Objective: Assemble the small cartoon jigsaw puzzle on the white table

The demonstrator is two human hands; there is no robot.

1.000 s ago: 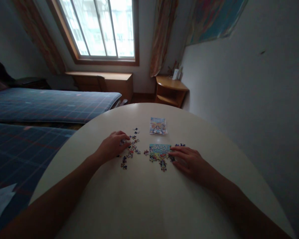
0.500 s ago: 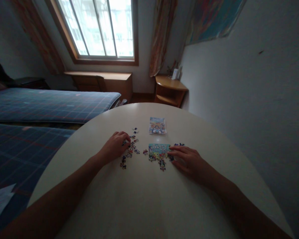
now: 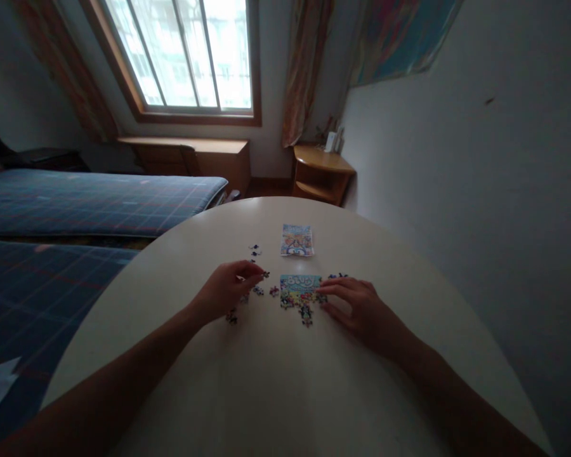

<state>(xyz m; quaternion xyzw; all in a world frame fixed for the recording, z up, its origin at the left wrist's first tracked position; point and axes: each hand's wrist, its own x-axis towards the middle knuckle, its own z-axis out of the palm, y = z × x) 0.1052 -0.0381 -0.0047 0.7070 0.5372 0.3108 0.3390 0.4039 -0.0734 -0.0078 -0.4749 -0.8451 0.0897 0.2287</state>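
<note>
Between the thumb and fingertips of my left hand [image 3: 231,287] is a small puzzle piece [image 3: 266,274], held above the table left of the partly joined jigsaw puzzle [image 3: 301,287]. The joined part has a light blue top with lettering and a jagged lower edge. My right hand [image 3: 354,308] rests at its right side, fingers stretched and apart, fingertips touching the edge. A single loose piece [image 3: 274,291] lies just left of the puzzle. Several loose pieces [image 3: 231,317] lie around and partly under my left hand, which hides some of them.
A printed picture sheet [image 3: 297,240] lies beyond the puzzle on the round white table [image 3: 285,393]. More pieces [image 3: 337,276] lie behind my right hand. A bed with a plaid mattress [image 3: 95,200] stands at the left, and a white wall [image 3: 457,190] is on the right.
My left hand has moved right from the loose pieces toward the puzzle, with a piece now showing at its fingertips. My right hand stays beside the puzzle.
</note>
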